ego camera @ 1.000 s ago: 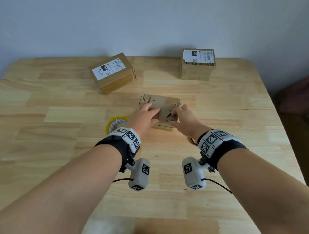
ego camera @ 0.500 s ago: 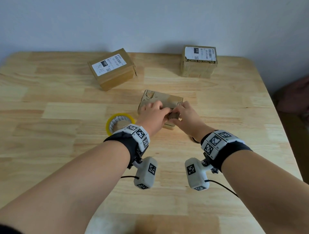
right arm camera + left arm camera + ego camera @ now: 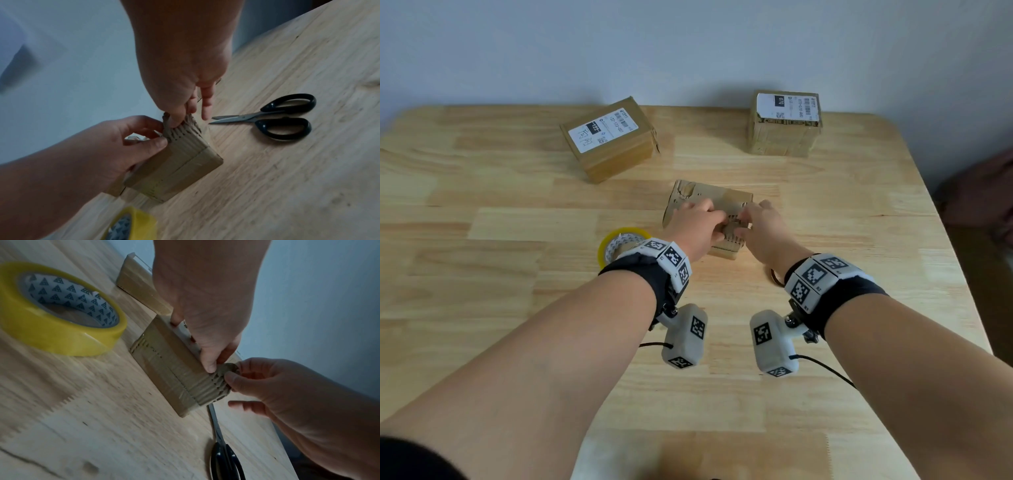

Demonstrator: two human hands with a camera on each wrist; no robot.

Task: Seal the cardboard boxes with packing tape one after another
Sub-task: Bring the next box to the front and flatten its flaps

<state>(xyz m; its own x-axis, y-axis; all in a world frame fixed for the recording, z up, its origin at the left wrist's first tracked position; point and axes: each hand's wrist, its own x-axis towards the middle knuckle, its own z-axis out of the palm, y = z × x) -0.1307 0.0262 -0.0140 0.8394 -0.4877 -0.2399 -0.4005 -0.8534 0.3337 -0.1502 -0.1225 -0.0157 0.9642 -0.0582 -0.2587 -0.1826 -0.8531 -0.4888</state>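
Note:
A small worn cardboard box (image 3: 710, 197) lies mid-table. My left hand (image 3: 702, 222) grips it from the left, fingers over the top and thumb on the near face; the left wrist view shows this left hand (image 3: 205, 340) on the box (image 3: 164, 369). My right hand (image 3: 758, 228) pinches the ragged corrugated flap (image 3: 221, 381) at the box's near right corner, which the right wrist view confirms for the right hand (image 3: 180, 110) and box (image 3: 180, 168). A yellow tape roll (image 3: 621, 243) lies flat just left of my left wrist.
Two labelled cardboard boxes stand at the back, one on the left (image 3: 609, 137) and one on the right (image 3: 784, 125). Black-handled scissors (image 3: 277, 118) lie on the wooden table (image 3: 517, 308) right of the small box. A wall runs behind the table.
Both hands have drawn together from lying on the box's top to its near edge. The left now grips the box and the right pinches the torn flap.

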